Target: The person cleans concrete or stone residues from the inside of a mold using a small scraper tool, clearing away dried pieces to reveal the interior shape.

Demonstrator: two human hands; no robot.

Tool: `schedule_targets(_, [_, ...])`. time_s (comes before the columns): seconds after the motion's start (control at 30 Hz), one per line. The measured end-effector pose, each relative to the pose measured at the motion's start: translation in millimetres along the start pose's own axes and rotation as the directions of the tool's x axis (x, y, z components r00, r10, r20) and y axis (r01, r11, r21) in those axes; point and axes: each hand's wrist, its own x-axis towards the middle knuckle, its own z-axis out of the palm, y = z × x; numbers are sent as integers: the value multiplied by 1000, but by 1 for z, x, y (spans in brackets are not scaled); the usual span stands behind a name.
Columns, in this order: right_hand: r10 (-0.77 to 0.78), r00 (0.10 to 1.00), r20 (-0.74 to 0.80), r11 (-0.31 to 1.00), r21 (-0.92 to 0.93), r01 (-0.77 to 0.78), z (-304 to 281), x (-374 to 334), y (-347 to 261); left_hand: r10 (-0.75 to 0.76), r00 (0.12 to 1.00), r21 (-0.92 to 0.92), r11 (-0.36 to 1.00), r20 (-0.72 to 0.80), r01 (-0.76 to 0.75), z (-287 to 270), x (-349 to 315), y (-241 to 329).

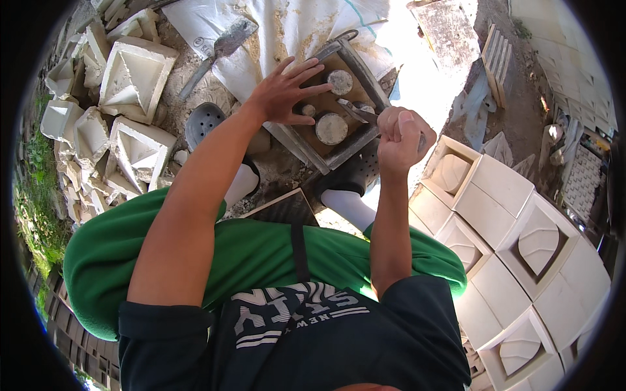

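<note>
A square grey mould frame [295, 144] lies tilted on the ground in front of me. Inside it, several round, dusty plugs stand on a brown base, among them a large near plug [331, 129] and a far plug [340, 82]. My left hand [287, 94] is open over the mould's left side, fingers spread, close to a small plug [307, 110]. At the right edge, my right hand [399, 138] is closed around a tool with a pointed metal blade [353, 110]. The blade reaches inward over the mould; the fist hides most of the handle.
At left, broken pale cast blocks [137, 75] are heaped. A dusty trowel [225, 49] rests on a white sack [280, 32]. Finished cream blocks [499, 228] are stacked at right. My dark clogs [355, 171] flank the mould. A wooden slatted piece [497, 65] leans farther right.
</note>
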Motion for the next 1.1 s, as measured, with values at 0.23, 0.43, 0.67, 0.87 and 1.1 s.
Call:
schedule_targets(0.23, [95, 995, -6, 984, -154, -95, -7, -4, 22, -6, 1000, -26, 1000, -10, 6, 1, 3, -2])
schedule_targets(0.43, [-122, 991, -55, 990, 60, 126, -4, -12, 20, 2, 1000, -37, 999, -15, -2, -1, 0, 1])
schedule_targets(0.67, [-145, 989, -29, 989, -37, 144, -1, -15, 3, 24, 999, -32, 999, -42, -25, 0, 1, 0])
schedule_targets(0.87, [-35, 999, -16, 997, -68, 34, 4, -6, 5, 7, 999, -27, 1000, -45, -8, 2, -2, -4])
schedule_targets(1.1, [79, 997, -17, 957, -280, -81, 3, -9, 22, -8, 999, -29, 1000, -34, 7, 3, -3, -2])
